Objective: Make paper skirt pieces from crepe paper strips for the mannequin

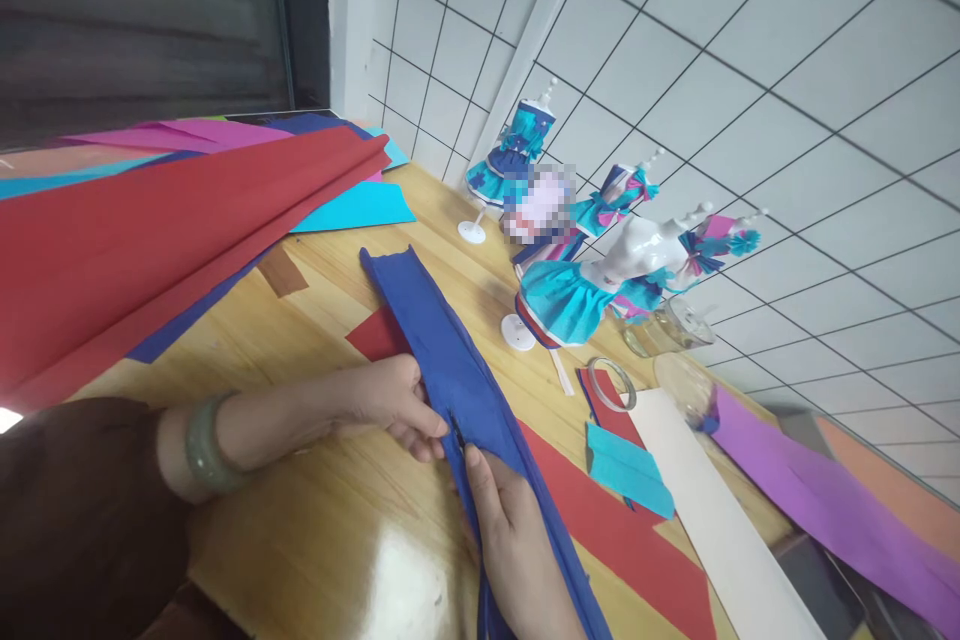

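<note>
A long strip of dark blue crepe paper point(442, 320) stretches across the table under both hands, with folded edges. My left hand point(401, 405), with a pale green bangle point(210, 445) on its wrist, pinches the strip's near edge between thumb and fingers. Close beside it, my right hand point(514, 530) grips the same edge, thumb on top and fingers partly hidden beneath. Between the two thumbs shows a small dark mark point(457, 432); whether it is a gap or a thin object I cannot tell.
Red paper point(150, 240) lies over coloured sheets at the left. Mini dress forms in paper dresses, one with a turquoise skirt point(566, 305), stand at the back. A tape roll point(611, 385), turquoise paper point(628, 470), a white strip point(720, 510) and purple paper point(825, 510) lie rightward.
</note>
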{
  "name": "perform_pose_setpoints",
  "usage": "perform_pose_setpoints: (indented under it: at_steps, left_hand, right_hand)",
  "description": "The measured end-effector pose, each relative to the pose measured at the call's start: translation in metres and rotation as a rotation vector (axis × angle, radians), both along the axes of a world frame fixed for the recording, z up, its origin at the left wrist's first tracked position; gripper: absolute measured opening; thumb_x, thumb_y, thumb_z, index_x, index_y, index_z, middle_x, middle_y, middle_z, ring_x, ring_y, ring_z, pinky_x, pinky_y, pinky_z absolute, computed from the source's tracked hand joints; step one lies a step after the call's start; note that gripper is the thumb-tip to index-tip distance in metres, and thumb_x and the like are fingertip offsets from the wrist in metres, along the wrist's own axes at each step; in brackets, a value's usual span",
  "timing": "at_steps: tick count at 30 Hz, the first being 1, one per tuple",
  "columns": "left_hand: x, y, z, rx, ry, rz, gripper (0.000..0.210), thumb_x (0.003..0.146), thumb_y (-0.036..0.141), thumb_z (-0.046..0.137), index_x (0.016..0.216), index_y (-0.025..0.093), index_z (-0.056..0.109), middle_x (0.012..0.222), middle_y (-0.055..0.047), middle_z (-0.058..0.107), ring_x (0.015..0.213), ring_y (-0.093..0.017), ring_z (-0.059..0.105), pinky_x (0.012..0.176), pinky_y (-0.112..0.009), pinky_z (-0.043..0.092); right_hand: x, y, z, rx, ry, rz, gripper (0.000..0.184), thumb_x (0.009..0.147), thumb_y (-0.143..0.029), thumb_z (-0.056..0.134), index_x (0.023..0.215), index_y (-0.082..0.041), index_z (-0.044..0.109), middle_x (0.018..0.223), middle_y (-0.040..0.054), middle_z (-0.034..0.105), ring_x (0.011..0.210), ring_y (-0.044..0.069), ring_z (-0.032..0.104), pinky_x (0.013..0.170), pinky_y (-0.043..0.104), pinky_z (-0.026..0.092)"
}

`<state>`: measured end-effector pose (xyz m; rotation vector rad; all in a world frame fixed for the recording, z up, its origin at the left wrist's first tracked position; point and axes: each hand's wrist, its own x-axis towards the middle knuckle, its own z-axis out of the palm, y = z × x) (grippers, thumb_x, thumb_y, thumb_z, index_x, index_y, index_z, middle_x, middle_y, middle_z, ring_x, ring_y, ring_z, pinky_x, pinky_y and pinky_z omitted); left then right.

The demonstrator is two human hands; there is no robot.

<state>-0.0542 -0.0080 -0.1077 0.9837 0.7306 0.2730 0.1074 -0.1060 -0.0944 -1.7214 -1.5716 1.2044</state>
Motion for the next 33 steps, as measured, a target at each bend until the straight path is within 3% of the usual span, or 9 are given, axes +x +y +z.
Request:
perform_pose_setpoints:
  at_steps: [7,19,25,33]
  left_hand:
    - [-0.0004,0.0014,-0.0019,-0.007,0.0,-0.003,0.016,0.064,0.018,0.069,0.078,0.01,0.067,0.071,-0.006,0.069,0.059,-0.012,0.062,0.063,-0.025,0.054]
    - [-0.0081,0.009,0.0003,0.009,-0.013,0.034,0.023,0.063,0.024,0.07,0.08,0.008,0.066,0.078,-0.009,0.067,0.07,-0.016,0.063,0.062,-0.026,0.053]
    - [-0.0062,0.0066,-0.003,0.014,-0.008,0.016,0.021,0.062,0.022,0.071,0.079,0.01,0.067,0.078,-0.008,0.068,0.071,-0.016,0.063,0.065,-0.027,0.054]
    - [-0.0048,0.0047,-0.0059,0.017,-0.017,0.002,0.016,0.065,0.019,0.069,0.08,0.013,0.068,0.076,-0.005,0.068,0.07,-0.014,0.063,0.064,-0.024,0.054]
  right_hand:
    - [0.0031,0.0002,-0.0035,-0.018,-0.013,0.012,0.041,0.09,-0.048,0.031,0.075,-0.018,0.054,0.074,0.0,0.055,0.075,0.016,0.051,0.066,0.023,0.037]
    - [0.003,-0.0014,-0.0046,-0.048,-0.022,-0.019,0.041,0.089,-0.05,0.032,0.069,-0.019,0.05,0.07,-0.0005,0.052,0.073,0.016,0.05,0.063,0.023,0.036]
    - [0.0005,-0.0016,-0.001,-0.024,0.029,-0.013,0.038,0.09,-0.047,0.032,0.078,-0.019,0.054,0.077,-0.0005,0.056,0.08,0.015,0.051,0.072,0.022,0.036]
    - [-0.0018,0.0012,-0.0022,-0.026,-0.03,-0.028,0.044,0.089,-0.053,0.03,0.068,-0.018,0.049,0.066,-0.0024,0.047,0.064,0.012,0.043,0.059,0.021,0.032]
